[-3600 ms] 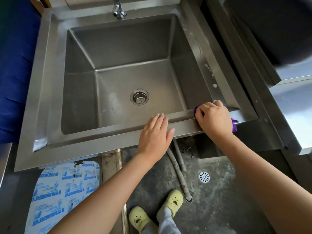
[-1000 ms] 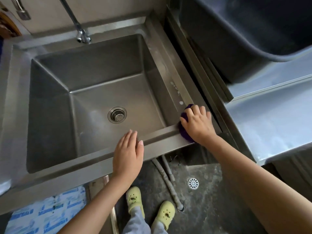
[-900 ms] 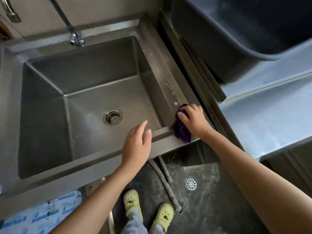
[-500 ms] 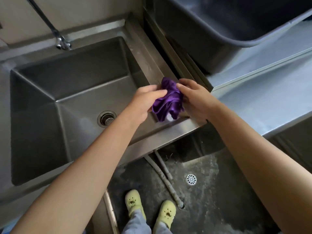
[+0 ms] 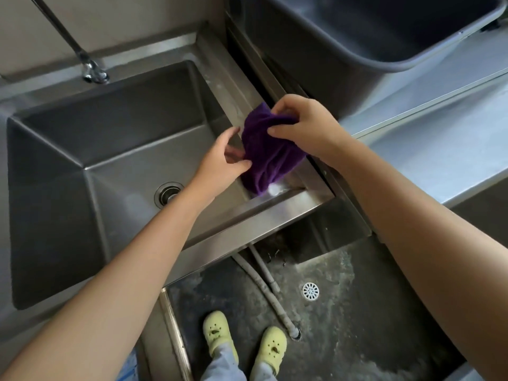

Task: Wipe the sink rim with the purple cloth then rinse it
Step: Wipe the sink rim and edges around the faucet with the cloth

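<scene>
The purple cloth [image 5: 268, 152] hangs bunched in the air over the sink's near right corner. My right hand [image 5: 305, 125] pinches its upper edge from the right. My left hand [image 5: 222, 163] grips its left side with thumb and fingers. The steel sink rim [image 5: 277, 207] runs below the cloth, with a white spot of residue just under the cloth's lower tip. The basin's drain [image 5: 167, 192] lies left of my left forearm, and the faucet spout [image 5: 93, 72] hangs at the back left.
A dark grey tub [image 5: 384, 37] stands on the steel counter [image 5: 439, 149] to the right of the sink. Below the rim are two hoses [image 5: 264, 276], a white floor drain [image 5: 310, 291] and my feet in yellow clogs [image 5: 217, 334].
My right hand lifted the cloth off the right corner of the rim. My left hand left the front rim and took hold of the cloth, which now hangs more spread out between both hands.
</scene>
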Motion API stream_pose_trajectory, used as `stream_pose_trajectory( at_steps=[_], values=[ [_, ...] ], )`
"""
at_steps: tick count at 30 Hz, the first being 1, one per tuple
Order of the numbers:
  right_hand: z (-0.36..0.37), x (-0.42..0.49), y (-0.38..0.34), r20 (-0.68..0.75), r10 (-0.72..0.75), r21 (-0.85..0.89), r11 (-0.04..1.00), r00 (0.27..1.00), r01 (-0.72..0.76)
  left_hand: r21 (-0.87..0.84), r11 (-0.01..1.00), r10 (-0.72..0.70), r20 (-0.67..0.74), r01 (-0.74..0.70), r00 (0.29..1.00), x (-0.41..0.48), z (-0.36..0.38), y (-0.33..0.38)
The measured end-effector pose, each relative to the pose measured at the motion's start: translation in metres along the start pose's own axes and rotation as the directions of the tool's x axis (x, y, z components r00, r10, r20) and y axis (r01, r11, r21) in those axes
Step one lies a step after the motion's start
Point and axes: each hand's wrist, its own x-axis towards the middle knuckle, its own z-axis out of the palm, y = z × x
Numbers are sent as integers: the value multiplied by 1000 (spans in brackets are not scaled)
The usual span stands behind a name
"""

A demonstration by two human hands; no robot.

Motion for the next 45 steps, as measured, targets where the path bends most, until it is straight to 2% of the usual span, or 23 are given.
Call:
stream_pose_trajectory(
  at_steps=[2, 6, 9, 12, 13, 15, 17, 19, 20, 22, 24, 27, 30, 37, 40, 45],
  values=[
    [-2, 0, -6, 57, -57, 29, 998, 997, 55, 83, 995, 49, -4, -48, 999, -1, -4, 1],
    [-16, 2, -6, 111, -143, 50, 989, 983, 138, 270, 925, 265, 48, -268, 963, 9, -11, 11],
    [-23, 0, 4, 155, -137, 3, 990, 978, 139, 351, 863, 345, 116, -364, 931, 22, -5, 8],
    [-15, -8, 29, 193, -98, -182, 974, 976, 133, 451, 835, 261, 178, -315, 949, 16, 13, -4],
    [-10, -10, 38, 178, -93, -248, 959, 980, 136, 475, 834, 239, 149, -281, 960, 11, 18, -9],
    [1, -12, 50, 61, -127, -321, 937, 990, 140, 489, 842, 282, -40, -227, 958, 0, 27, -17],
    [10, -10, 56, -127, -227, -407, 900, 966, 158, 471, 851, 366, -214, -232, 906, -8, 35, -17],
    [19, -11, 64, -223, -282, -491, 859, 933, 143, 487, 841, 358, -170, -237, 918, -12, 46, -14],
    [23, -13, 70, -210, -266, -527, 841, 941, 120, 530, 819, 312, -93, -218, 946, -13, 52, -15],
    [30, -22, 86, -74, -156, -573, 815, 985, 86, 662, 721, 230, 50, -205, 972, -17, 66, -27],
    [36, -36, 102, 48, -44, -538, 841, 998, 63, 738, 628, 249, 111, -248, 962, -23, 77, -41],
    [42, -53, 116, 48, 59, -417, 908, 997, -34, 750, 606, 260, 129, -266, 957, -26, 88, -51],
    [49, -57, 124, 18, 73, -388, 920, 997, -60, 754, 599, 210, 178, -270, 961, -17, 93, -56],
    [62, -47, 121, -23, 41, -471, 881, 999, -47, 757, 623, 124, 154, -198, 980, 23, 90, -55],
    [67, -38, 121, -1, 88, -510, 857, 996, -76, 779, 607, 135, 94, -158, 986, 48, 82, -53],
    [77, -11, 124, 22, 47, -499, 866, 999, -30, 794, 591, 129, 80, -142, 988, 93, 59, -52]
  ],
)
